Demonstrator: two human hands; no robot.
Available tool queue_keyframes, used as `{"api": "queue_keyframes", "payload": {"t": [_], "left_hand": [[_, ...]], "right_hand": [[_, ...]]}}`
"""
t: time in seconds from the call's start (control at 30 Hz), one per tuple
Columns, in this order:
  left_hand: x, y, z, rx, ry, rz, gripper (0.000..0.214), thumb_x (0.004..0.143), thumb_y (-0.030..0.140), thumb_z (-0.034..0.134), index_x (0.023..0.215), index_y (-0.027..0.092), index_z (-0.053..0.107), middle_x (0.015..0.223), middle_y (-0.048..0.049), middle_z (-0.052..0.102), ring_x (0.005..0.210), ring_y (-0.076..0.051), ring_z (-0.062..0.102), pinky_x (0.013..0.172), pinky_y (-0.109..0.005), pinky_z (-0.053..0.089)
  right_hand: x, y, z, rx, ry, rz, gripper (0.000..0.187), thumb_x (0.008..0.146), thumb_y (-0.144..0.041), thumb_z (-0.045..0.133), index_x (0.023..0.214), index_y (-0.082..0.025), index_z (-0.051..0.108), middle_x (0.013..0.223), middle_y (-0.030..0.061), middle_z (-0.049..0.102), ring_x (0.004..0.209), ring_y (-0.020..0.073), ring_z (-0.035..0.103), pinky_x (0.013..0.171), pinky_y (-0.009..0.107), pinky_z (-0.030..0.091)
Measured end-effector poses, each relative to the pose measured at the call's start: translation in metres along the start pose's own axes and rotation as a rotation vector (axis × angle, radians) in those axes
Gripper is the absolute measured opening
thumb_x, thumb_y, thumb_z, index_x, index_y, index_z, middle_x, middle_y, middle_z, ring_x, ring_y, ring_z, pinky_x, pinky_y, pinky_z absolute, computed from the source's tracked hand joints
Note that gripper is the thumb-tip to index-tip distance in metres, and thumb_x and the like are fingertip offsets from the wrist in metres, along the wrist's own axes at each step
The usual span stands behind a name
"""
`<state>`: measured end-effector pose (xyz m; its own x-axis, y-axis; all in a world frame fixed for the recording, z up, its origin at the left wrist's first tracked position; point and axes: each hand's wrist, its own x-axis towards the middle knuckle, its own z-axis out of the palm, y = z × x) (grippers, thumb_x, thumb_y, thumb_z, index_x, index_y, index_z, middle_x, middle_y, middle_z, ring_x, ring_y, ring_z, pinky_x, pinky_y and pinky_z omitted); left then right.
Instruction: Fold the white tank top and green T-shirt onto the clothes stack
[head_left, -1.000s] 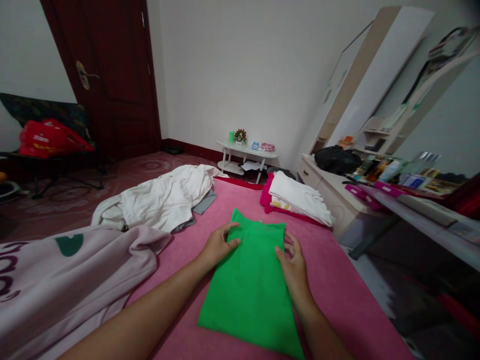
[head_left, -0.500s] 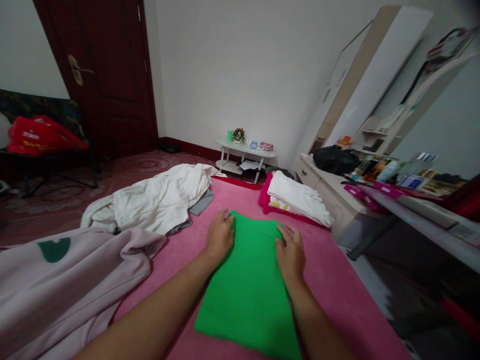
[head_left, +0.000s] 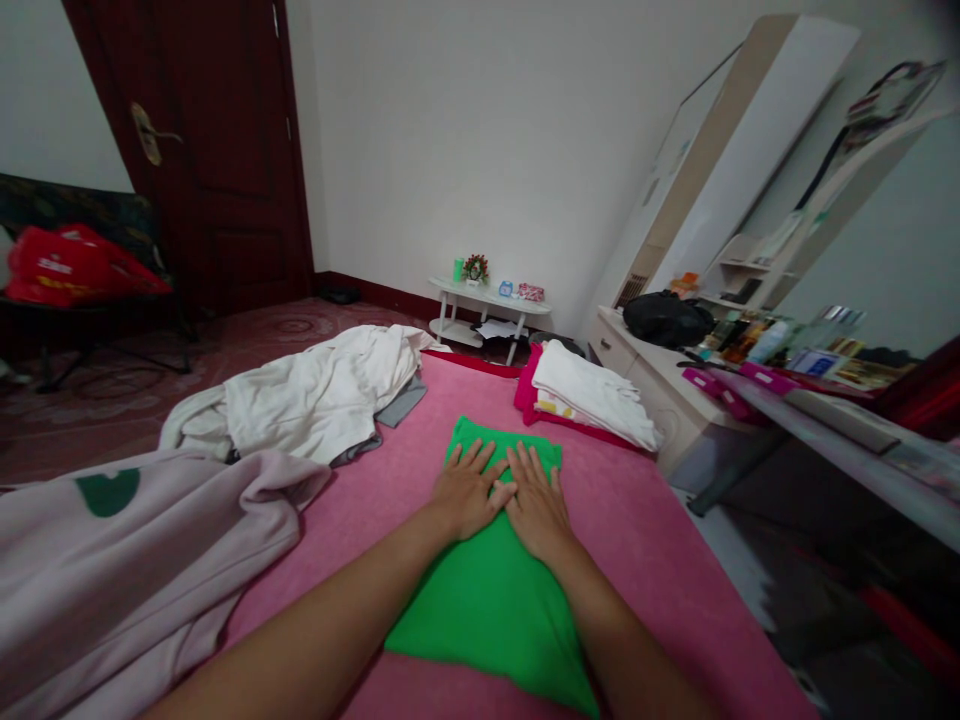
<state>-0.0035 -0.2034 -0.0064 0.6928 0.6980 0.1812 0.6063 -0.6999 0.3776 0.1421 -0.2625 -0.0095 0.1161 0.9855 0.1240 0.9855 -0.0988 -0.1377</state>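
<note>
A green folded garment (head_left: 495, 610) lies flat on the pink bedspread (head_left: 660, 580) in front of me; its exact kind cannot be made out. My left hand (head_left: 469, 492) rests palm down on its upper part, fingers spread. Beside it, my right hand (head_left: 536, 500) also lies flat on the green cloth with fingers stretched forward. The two thumbs meet near the middle of the cloth. Both palms hide part of the garment, and its top edge shows beyond my fingertips.
To the left lie a pale pink garment with a green patch (head_left: 150, 570) and a heap of white clothing (head_left: 315, 395). A folded stack (head_left: 592, 395) sits at the far right of the bed. Past the right edge stand a dresser (head_left: 660, 385) and a glass-topped table (head_left: 840, 440).
Both hands have moved inward from the green garment's side edges onto its upper surface and now lie flat, thumbs together. The cloth shows slight new wrinkles.
</note>
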Motion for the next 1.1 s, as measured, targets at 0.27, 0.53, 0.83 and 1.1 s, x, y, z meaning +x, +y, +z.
{"api": "queue_keyframes", "payload": {"t": [0.27,0.53,0.83,1.1], "left_hand": [[0.035,-0.032,0.005,0.054,0.094,-0.131,0.06,0.092,0.056,0.031,0.142,0.024,0.038,0.153,-0.0074,0.026,0.141,-0.028,0.019,0.113,-0.05,0.015],[0.042,-0.046,0.008,0.08,0.205,-0.301,0.059,0.094,0.045,0.029,0.144,0.012,0.032,0.15,-0.015,0.031,0.139,-0.027,0.025,0.113,-0.046,0.016],[0.0,-0.038,-0.001,0.125,0.147,-0.255,0.07,0.091,0.055,0.035,0.147,0.015,0.025,0.152,-0.0159,0.026,0.141,-0.031,0.02,0.113,-0.045,0.014],[-0.026,-0.032,-0.012,0.038,0.218,-0.195,0.072,0.086,0.045,0.05,0.145,0.011,0.027,0.136,-0.0177,0.048,0.127,-0.029,0.042,0.106,-0.039,0.028]], "right_hand": [[0.037,0.037,0.004,0.026,-0.025,0.199,0.067,0.092,-0.059,0.022,0.147,-0.021,0.026,0.155,0.0092,0.018,0.143,0.0263,0.011,0.111,0.056,0.011],[0.044,0.05,0.008,0.01,0.021,0.332,0.072,0.092,-0.059,0.015,0.148,-0.014,0.022,0.154,0.0126,0.021,0.142,0.0267,0.013,0.111,0.054,0.011],[0.005,0.049,0.005,-0.03,-0.026,0.324,0.073,0.092,-0.058,0.016,0.149,-0.013,0.015,0.156,0.0119,0.012,0.143,0.0248,0.009,0.111,0.054,0.011],[-0.027,0.044,0.003,0.069,0.129,0.205,0.063,0.093,-0.042,0.03,0.146,-0.009,0.025,0.148,0.016,0.035,0.136,0.027,0.031,0.11,0.05,0.022]]}}
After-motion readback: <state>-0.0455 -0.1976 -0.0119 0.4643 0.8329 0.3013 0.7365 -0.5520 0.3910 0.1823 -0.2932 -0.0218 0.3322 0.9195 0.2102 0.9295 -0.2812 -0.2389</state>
